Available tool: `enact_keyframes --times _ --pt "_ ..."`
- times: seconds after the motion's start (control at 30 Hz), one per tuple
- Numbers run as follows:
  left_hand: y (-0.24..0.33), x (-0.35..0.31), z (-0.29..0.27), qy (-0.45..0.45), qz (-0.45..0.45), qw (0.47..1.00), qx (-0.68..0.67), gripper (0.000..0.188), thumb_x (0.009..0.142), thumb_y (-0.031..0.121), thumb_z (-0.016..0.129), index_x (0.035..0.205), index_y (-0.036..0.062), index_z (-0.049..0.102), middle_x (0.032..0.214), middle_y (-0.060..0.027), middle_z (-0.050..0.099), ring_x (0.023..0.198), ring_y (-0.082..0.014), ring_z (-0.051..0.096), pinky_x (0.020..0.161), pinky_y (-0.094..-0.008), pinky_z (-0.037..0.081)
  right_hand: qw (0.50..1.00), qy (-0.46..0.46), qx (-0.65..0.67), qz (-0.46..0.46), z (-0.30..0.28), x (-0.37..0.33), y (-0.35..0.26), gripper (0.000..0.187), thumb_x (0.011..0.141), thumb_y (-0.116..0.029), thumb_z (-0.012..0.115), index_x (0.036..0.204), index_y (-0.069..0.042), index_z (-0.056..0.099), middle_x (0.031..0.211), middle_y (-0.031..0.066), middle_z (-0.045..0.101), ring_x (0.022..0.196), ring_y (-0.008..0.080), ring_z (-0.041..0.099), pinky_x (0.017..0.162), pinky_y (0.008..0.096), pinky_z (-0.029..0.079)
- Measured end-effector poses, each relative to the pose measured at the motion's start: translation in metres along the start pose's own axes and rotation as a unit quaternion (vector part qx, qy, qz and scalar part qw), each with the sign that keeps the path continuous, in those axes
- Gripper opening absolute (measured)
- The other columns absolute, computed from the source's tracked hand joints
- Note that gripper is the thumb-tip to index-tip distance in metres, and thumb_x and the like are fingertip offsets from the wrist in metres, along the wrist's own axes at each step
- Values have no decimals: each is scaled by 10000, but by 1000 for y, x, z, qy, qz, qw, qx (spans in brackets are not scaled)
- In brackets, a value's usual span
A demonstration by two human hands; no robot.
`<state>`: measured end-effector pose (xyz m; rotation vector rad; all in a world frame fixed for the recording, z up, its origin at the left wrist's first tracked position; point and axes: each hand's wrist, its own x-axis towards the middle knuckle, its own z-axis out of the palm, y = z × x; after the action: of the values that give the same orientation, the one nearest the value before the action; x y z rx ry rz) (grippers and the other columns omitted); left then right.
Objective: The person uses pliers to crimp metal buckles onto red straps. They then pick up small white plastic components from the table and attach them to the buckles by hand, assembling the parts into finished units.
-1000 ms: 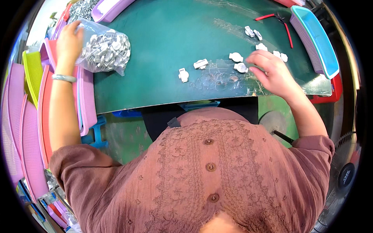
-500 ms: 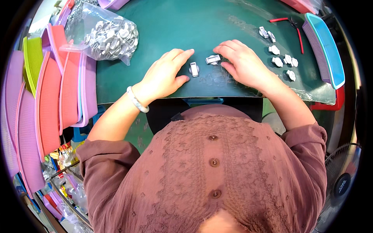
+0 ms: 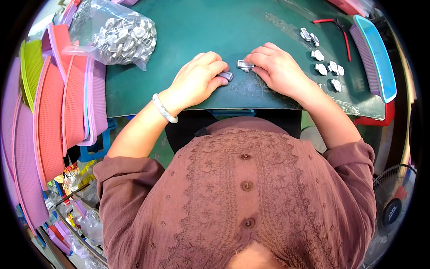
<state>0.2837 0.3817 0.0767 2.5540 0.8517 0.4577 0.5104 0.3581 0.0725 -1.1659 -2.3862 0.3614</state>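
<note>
Green counter point(image 3: 188, 27) underneath, the left hand point(image 3: 195, 80) pinches a grey piece point(image 3: 228, 75), the right hand point(image 3: 280, 71) a pale piece point(image 3: 243, 64) (a clear bag point(image 3: 85, 38) of similar ones lies leftward).

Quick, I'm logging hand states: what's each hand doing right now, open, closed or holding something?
Left hand: closed, holding a small grey piece.
Right hand: at the end of a second grey piece; grip cannot be told.

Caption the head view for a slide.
Left hand pinches a small grey part; right hand touches another part on the green table.
</note>
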Motion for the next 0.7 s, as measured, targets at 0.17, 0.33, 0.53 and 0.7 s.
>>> enact_keyframes --times 0.17,0.33,0.53,0.7 --pt "-8 0 2 -11 -80 994 -75 132 824 113 559 894 5 587 808 -114 553 769 -247 549 697 -316 445 996 17 62 56 4 -1 4 150 792 -63 559 925 -7 598 830 89 593 763 210 550 700 313 452" --pt "-5 3 -8 -81 -244 924 -282 239 896 230 484 894 18 595 792 -30 587 662 -102 507 608 -228 416 889 -47 366 272 -4 1 4 215 842 -121 517 988 13 603 744 52 612 635 139 533 611 264 444" --pt "-4 2 -14 -116 -317 835 -435 266 905 282 466 890 49 592 780 29 570 626 -43 460 566 -168 374 804 -63 495 322 -14 1 0 208 855 -136 539 984 21 581 763 22 607 626 51 493 551 172 392" --pt "-3 2 -18 -129 -319 840 -420 265 904 284 467 890 49 588 775 29 567 622 -41 456 559 -167 371 774 -51 542 325 -15 -3 1 219 849 -126 536 995 30 582 746 25 606 609 52 496 534 169 396"
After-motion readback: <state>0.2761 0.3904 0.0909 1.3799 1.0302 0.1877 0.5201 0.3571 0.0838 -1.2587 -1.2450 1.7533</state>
